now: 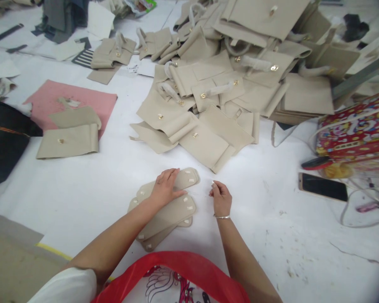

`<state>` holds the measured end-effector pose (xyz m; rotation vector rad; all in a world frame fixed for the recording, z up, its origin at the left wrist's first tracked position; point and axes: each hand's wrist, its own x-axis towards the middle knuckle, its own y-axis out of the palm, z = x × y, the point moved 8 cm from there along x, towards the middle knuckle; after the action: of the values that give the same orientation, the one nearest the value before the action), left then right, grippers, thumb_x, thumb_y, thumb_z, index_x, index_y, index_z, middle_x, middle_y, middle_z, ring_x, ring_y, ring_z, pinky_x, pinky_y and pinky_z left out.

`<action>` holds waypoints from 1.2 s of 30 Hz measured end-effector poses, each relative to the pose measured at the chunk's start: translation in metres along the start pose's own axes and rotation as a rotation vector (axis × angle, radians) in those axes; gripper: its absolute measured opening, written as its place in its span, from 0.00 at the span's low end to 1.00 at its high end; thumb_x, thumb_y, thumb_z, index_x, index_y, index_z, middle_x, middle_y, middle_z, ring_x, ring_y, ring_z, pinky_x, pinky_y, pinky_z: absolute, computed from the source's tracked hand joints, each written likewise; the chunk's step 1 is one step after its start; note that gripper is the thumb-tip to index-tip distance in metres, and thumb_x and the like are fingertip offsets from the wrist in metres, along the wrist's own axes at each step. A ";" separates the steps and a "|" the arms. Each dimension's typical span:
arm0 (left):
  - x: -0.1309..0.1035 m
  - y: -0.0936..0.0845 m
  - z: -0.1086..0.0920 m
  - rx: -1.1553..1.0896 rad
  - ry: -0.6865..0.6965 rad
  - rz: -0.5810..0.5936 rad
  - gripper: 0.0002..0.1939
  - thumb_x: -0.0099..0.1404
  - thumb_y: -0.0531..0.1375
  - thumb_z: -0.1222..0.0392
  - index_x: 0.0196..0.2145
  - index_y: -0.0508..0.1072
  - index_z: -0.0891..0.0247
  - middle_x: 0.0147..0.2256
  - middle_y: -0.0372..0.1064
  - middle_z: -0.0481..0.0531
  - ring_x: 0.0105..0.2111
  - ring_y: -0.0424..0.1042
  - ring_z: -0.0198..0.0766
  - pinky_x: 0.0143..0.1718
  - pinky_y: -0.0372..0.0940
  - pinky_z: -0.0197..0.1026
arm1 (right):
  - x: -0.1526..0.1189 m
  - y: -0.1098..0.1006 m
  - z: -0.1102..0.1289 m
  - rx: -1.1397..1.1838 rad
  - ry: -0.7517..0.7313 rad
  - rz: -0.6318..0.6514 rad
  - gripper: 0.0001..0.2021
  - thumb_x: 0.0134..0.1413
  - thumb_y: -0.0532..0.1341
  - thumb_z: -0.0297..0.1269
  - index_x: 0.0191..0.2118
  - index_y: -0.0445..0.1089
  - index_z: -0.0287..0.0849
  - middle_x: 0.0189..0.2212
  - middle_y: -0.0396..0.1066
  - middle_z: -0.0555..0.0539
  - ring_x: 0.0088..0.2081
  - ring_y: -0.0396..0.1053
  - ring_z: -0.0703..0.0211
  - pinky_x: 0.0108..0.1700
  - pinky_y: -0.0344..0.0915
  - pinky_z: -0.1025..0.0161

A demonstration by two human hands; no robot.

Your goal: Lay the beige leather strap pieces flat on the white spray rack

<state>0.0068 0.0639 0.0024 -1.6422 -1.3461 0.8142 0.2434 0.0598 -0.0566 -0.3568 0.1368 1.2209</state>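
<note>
Pinching a small white piece (213, 184) between thumb and fingers, the right hand (222, 200) is over the desk (113, 181), just to the right of a loose stack of beige flap pieces. The left hand (165, 186) lies across the upper flap piece (185, 178), fingertips near the far edge and thumb near the edge closer to the person; whether it grips or only presses cannot be told. Just below that hand, the lower flap piece (167, 215) lies slantwise over others, their rounded ends fanned out and dotted with white tabs (190, 208).

The step in hand seems to be handling these tabs one at a time at the flap ends. Whether the pinched piece is going on or has come off cannot be told. Either way, the next move appears to call for a steady left hand keeping the upper flap piece flat, and for fine fingertip control from the right hand, since the tabs are small and the flap pieces beneath could slide.

Ahead of both hands, well apart from the stack's far edge, beige bag bodies (205, 145) are heaped. Farther to the left hand's left, another folded bag body (74, 142) partly overlaps a pink sheet (105, 101).
</note>
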 end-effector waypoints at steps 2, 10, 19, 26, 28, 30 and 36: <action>-0.027 -0.003 -0.009 -0.001 0.040 0.013 0.38 0.56 0.62 0.42 0.57 0.59 0.66 0.54 0.60 0.62 0.55 0.58 0.48 0.57 0.52 0.49 | -0.008 -0.010 -0.009 0.062 0.076 0.050 0.13 0.50 0.62 0.45 0.38 0.71 0.41 0.21 0.66 0.54 0.22 0.63 0.67 0.27 0.64 0.66; -0.092 0.036 -0.019 0.020 -0.046 0.210 0.33 0.60 0.59 0.54 0.59 0.56 0.70 0.55 0.61 0.63 0.53 0.61 0.48 0.55 0.57 0.48 | -0.054 0.012 -0.021 0.549 0.395 0.225 0.13 0.35 0.71 0.37 0.32 0.73 0.43 0.25 0.70 0.54 0.25 0.65 0.71 0.26 0.65 0.71; -0.088 0.017 -0.031 0.042 0.062 0.079 0.19 0.67 0.52 0.59 0.54 0.62 0.66 0.42 0.67 0.59 0.44 0.64 0.45 0.49 0.61 0.48 | -0.026 0.058 0.012 0.542 0.377 0.277 0.15 0.34 0.70 0.39 0.31 0.70 0.43 0.23 0.70 0.56 0.23 0.66 0.71 0.24 0.67 0.72; -0.088 -0.006 -0.040 -0.251 0.133 0.120 0.10 0.69 0.47 0.61 0.39 0.67 0.64 0.40 0.68 0.56 0.42 0.65 0.40 0.47 0.59 0.44 | -0.011 0.105 0.005 0.393 0.347 0.394 0.15 0.36 0.70 0.42 0.29 0.67 0.43 0.24 0.73 0.54 0.29 0.74 0.63 0.29 0.70 0.67; -0.086 -0.007 -0.029 -0.400 0.029 0.266 0.09 0.68 0.47 0.58 0.36 0.64 0.63 0.34 0.67 0.52 0.36 0.65 0.37 0.39 0.60 0.41 | -0.011 0.103 0.003 0.396 0.334 0.417 0.16 0.38 0.69 0.45 0.30 0.66 0.43 0.27 0.75 0.53 0.33 0.75 0.62 0.32 0.71 0.65; -0.083 -0.006 -0.014 -0.508 -0.112 0.396 0.09 0.68 0.48 0.55 0.34 0.61 0.62 0.27 0.61 0.47 0.28 0.61 0.35 0.32 0.57 0.38 | -0.016 0.096 0.004 0.415 0.344 0.436 0.17 0.39 0.68 0.47 0.31 0.64 0.43 0.31 0.76 0.51 0.35 0.75 0.61 0.35 0.71 0.64; -0.065 0.012 -0.003 -0.669 -0.142 0.581 0.10 0.66 0.50 0.53 0.31 0.58 0.63 0.29 0.57 0.46 0.30 0.57 0.33 0.33 0.55 0.37 | -0.041 0.078 0.034 0.412 0.203 0.495 0.18 0.46 0.63 0.52 0.36 0.60 0.46 0.36 0.75 0.50 0.35 0.75 0.61 0.37 0.71 0.61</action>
<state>0.0007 -0.0012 -0.0083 -2.6216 -1.3307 0.8647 0.1533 0.0577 -0.0275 -0.0828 0.6727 1.5992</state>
